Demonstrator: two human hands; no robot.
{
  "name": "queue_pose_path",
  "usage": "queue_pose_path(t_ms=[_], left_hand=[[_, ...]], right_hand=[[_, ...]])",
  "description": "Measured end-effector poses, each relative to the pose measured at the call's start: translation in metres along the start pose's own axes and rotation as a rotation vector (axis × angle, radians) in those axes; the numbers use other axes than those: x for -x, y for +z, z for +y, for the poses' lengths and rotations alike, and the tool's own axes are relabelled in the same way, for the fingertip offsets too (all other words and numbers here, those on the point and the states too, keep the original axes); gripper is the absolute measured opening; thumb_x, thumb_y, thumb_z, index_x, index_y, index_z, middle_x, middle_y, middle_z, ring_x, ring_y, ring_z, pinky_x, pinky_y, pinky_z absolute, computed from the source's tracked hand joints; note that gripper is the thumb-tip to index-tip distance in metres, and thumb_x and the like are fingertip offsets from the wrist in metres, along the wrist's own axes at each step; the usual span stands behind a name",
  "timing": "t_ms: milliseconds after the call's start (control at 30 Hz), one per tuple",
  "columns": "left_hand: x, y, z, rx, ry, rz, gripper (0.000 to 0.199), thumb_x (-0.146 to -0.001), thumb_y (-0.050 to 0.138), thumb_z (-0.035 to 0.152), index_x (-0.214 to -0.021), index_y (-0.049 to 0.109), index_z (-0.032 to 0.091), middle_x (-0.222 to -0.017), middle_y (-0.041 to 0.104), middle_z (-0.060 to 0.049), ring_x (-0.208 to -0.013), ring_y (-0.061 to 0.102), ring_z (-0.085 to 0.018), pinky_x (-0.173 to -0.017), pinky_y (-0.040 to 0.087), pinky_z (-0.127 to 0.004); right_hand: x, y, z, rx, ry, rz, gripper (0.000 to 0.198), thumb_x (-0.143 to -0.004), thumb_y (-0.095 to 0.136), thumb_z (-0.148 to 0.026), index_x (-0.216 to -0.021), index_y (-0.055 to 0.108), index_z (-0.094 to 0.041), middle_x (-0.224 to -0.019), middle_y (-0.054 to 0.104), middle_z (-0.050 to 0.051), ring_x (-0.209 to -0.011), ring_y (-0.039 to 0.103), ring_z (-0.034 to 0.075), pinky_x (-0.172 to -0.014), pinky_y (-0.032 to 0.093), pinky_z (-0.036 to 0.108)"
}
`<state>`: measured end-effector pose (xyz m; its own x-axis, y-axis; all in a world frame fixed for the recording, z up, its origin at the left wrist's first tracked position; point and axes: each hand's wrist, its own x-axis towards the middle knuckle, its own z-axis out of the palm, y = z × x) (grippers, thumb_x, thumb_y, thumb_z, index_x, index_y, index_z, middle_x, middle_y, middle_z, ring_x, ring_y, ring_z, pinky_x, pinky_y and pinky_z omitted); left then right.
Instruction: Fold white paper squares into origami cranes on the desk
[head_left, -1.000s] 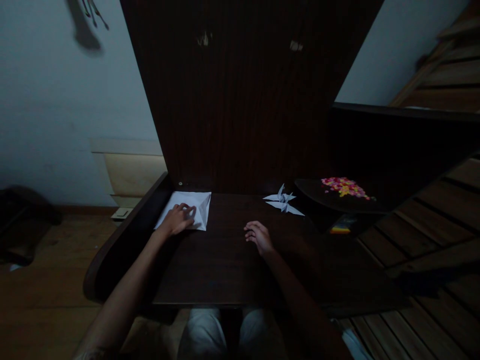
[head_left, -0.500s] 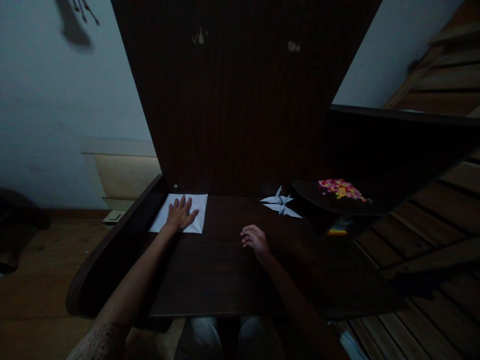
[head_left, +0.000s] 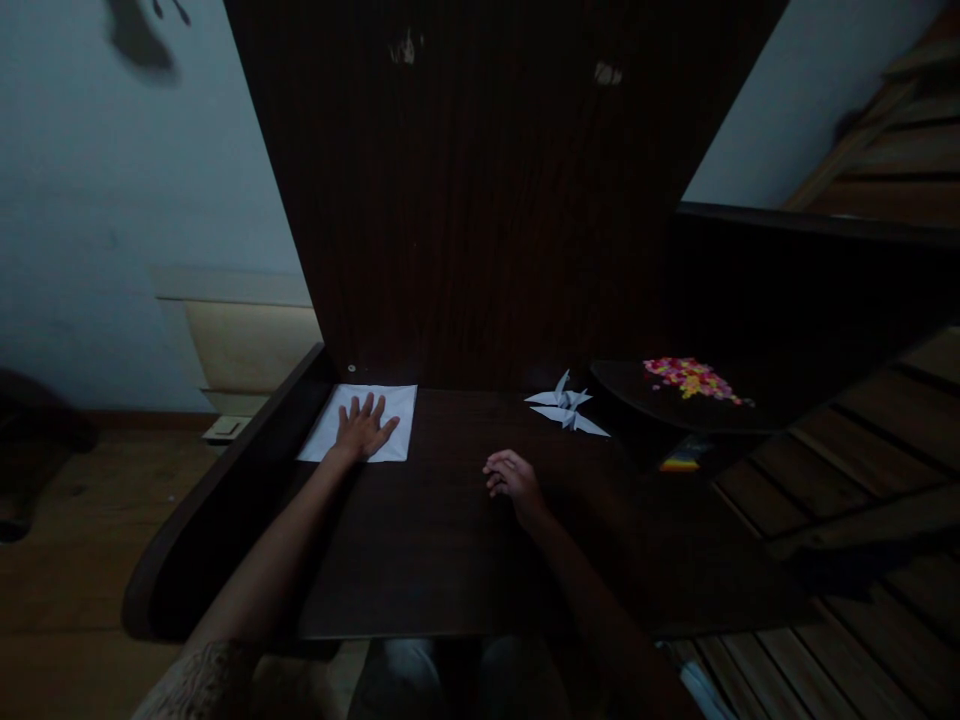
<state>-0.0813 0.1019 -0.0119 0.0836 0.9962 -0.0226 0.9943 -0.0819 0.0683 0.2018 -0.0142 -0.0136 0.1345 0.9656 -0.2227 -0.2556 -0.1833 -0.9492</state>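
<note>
My left hand (head_left: 361, 430) lies flat with fingers spread on a square of white paper (head_left: 397, 405) at the left of the dark wooden desk (head_left: 420, 560). Faint crease lines show on the sheet. Near the middle of the desk my right hand (head_left: 514, 478) rests with its fingers loosely curled and slightly apart, holding nothing. Beyond it to the right sit two folded white paper cranes (head_left: 570, 408), close together by the back panel.
A dark corner shelf (head_left: 622, 385) on the right bears a heap of small pink, red and yellow pieces (head_left: 694, 380). Below it is something with a yellow and orange edge (head_left: 679, 464). A raised side panel (head_left: 225, 500) bounds the desk on the left.
The view has shifted slightly. My left hand stays on the paper, its fingers a little more spread. My right hand and the cranes keep their places on the desk.
</note>
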Motion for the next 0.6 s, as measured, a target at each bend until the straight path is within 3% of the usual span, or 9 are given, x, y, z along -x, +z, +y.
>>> queue_pose_path(t_ms=[400,500,600], left_hand=[[-0.005,-0.001,-0.002,0.019,0.027,-0.045,0.083,-0.080,0.028,0.075,-0.149,0.014,0.030,-0.157,0.006,-0.008,-0.140,-0.001,-0.046,-0.099,0.003,-0.076],[-0.006,-0.003,-0.001,0.028,0.025,-0.062,0.085,-0.079,0.028,0.076,-0.149,0.014,0.030,-0.158,0.006,-0.008,-0.140,0.000,-0.046,-0.099,0.002,-0.076],[-0.007,-0.003,-0.002,0.026,0.021,-0.067,0.086,-0.078,0.030,0.077,-0.149,0.015,0.030,-0.158,0.007,-0.007,-0.140,0.000,-0.047,-0.099,0.002,-0.076]], right_hand=[[-0.001,-0.010,-0.009,0.137,-0.064,-0.030,0.025,-0.060,0.068,-0.037,-0.073,0.058,-0.018,-0.065,0.064,0.000,-0.048,0.056,0.011,-0.040,0.042,0.020],[-0.016,-0.025,-0.020,0.259,-0.192,0.026,0.026,-0.062,0.065,-0.041,-0.073,0.057,-0.019,-0.068,0.063,0.001,-0.051,0.056,0.013,-0.042,0.043,0.023],[-0.035,-0.046,-0.040,0.596,-0.481,0.222,0.019,-0.071,0.058,-0.037,-0.075,0.059,-0.019,-0.074,0.062,0.004,-0.064,0.057,0.018,-0.055,0.048,0.030]])
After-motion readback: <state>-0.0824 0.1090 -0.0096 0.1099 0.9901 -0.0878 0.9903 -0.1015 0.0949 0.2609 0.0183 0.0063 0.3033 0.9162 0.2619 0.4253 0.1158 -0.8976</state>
